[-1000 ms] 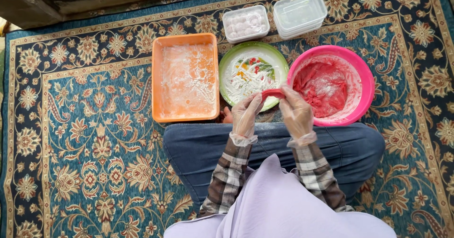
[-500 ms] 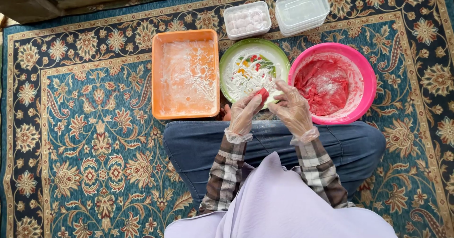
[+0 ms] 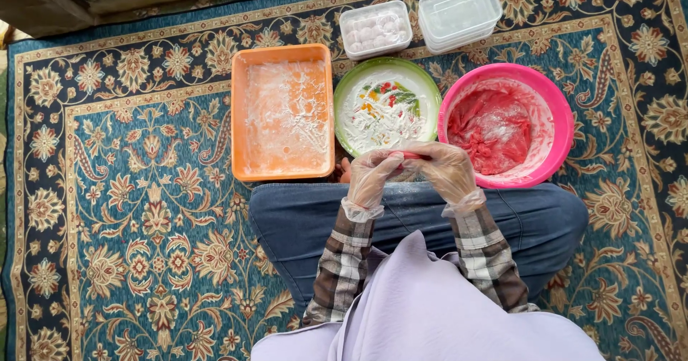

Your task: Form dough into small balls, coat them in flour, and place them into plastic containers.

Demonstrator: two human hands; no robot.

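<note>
A blue patterned carpet with floral borders (image 3: 129, 210) covers the floor. On its left half lies an orange rectangular plastic tray (image 3: 283, 114), its inside dusted white with flour. Just to the right of it, touching or nearly so, sits a round green-rimmed plate (image 3: 387, 104) coated with white flour and showing coloured flecks. Behind the plate stands a small clear lidded plastic box holding pale round balls (image 3: 375, 29), and beside that a stack of clear empty plastic boxes (image 3: 459, 11). Right of the plate is a round pink plastic bowl (image 3: 506, 124) holding a mass of red dough with flour on its wall.

In front of the plate's near rim, above the person's lap in blue jeans (image 3: 301, 221), both hands meet. The left hand (image 3: 371, 176), in a thin clear glove, curls its fingers closed around one end of a small piece of red dough (image 3: 409, 156). The right hand (image 3: 446, 169), gloved alike, pinches the other end, so the piece is held between both hands, mostly hidden by the fingers. Checked sleeves (image 3: 344, 260) run back to a lilac cloth (image 3: 430, 311).
</note>
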